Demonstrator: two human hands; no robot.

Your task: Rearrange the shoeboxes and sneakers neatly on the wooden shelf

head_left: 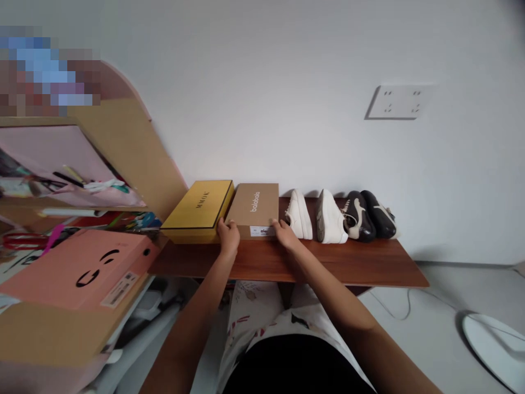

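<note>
A brown cardboard shoebox [252, 209] printed "balabala" lies on a reddish-brown wooden shelf [348, 264]. My left hand [228, 237] grips its front left corner, and my right hand [285, 235] holds its front right corner. A yellow box [197, 210] with a black outline sits against its left side, touching my left hand. To the right stand a pair of white sneakers [314, 216] and a pair of black-and-white shoes [367, 215], close to my right hand.
A pink box [77, 268] and a cluttered shelf unit [123, 158] fill the left side. A white wall plate [400, 102] is on the wall above. A cable and a round white base [494, 345] lie on the grey floor at the right.
</note>
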